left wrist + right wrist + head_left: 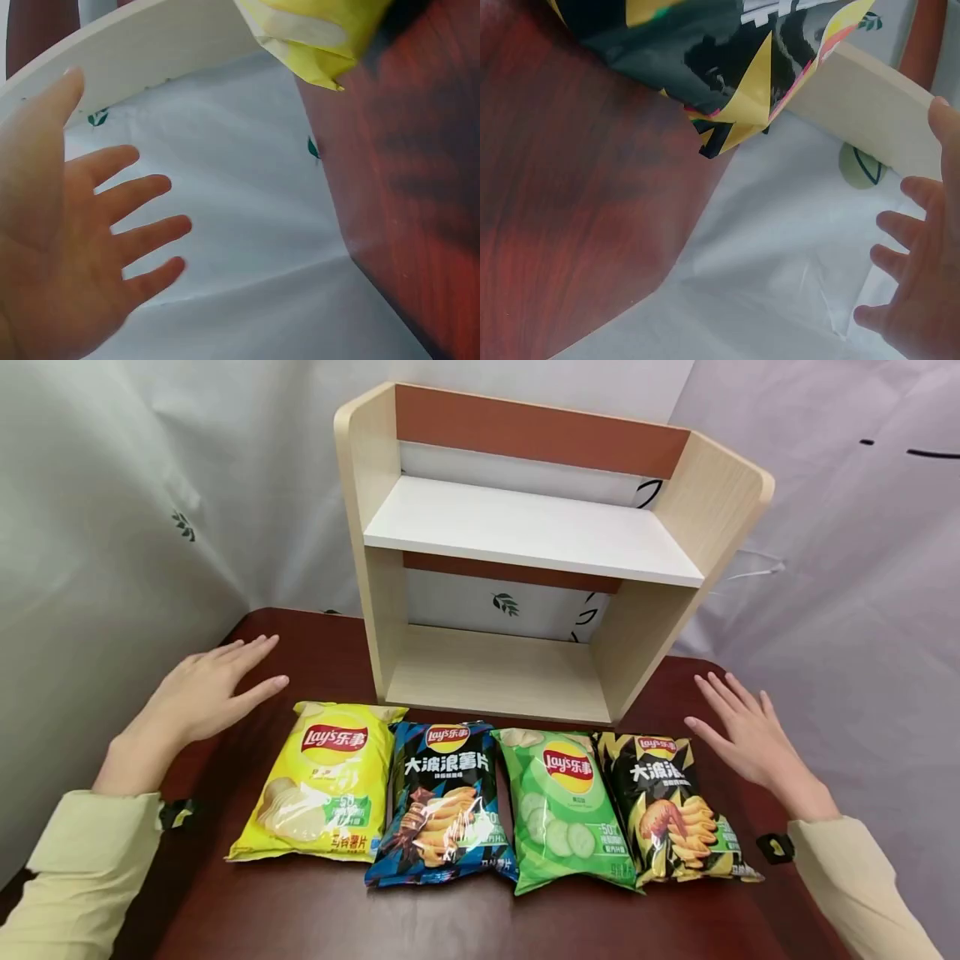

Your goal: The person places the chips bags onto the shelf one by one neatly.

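Note:
Side by side on the table lie a yellow chip bag (322,785), a blue-and-black chip bag (446,806), a green chip bag (566,806) and a black-and-gold chip bag (671,810). My left hand (206,689) hovers with spread fingers left of the yellow bag, apart from it. On the other side, my right hand (753,743) is held out beside the black-and-gold bag without touching it. Both wrist views show fingers extended and nothing held: the left hand (82,247) near the yellow bag (322,37), the right hand (922,255) near the black-and-gold bag (727,67).
Behind the bags stands a two-level wooden shelf (363,610) with a white upper board (525,527) and reddish-brown back strips. The dark red table (450,918) extends in front of the bags. White sheeting (97,527) hangs around the table.

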Demonstrator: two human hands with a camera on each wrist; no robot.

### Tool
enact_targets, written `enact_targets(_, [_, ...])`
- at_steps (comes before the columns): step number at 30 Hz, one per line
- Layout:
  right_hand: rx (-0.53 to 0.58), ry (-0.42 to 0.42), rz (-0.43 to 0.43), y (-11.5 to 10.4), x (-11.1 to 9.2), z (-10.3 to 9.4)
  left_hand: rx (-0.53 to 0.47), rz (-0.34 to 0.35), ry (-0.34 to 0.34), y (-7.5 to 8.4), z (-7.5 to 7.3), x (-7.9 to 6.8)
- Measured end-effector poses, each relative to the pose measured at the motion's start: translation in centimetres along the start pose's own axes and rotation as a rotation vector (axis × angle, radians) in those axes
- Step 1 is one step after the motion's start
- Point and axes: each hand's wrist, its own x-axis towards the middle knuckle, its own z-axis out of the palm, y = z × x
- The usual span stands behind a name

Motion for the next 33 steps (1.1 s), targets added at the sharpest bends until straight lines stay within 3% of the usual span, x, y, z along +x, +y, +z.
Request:
enact_targets(6, [-0.009,0.098,-0.047,-0.8,-0.9,-0.2,-0.021,0.019,0.278,1.5,-0.8,0.5])
enact_targets(11, [0.000,0.186,-0.096,-1.5,-1.4,0.0,-0.090,0.026,0.413,3.0,-1.5,1.3])
enact_targets(18, [-0.009,0.275,-0.179,-2.5,-2.4,0.1,-0.176,0.100,0.581,5.1,-3.5,3.0])
enact_targets(22, [-0.007,0.285,-0.181,-3.1,-2.9,0.0,-0.188,0.120,0.640,6.3,-4.8,4.2])
enact_targets(26, [-0.018,0.282,-0.200,-3.6,-3.5,0.1,-0.267,0.114,0.655,7.5,-6.0,5.3])
enact_targets(33, [-0.064,0.324,-0.325,-4.0,-4.6,0.6,-0.427,0.101,0.686,8.7,-7.8,7.3])
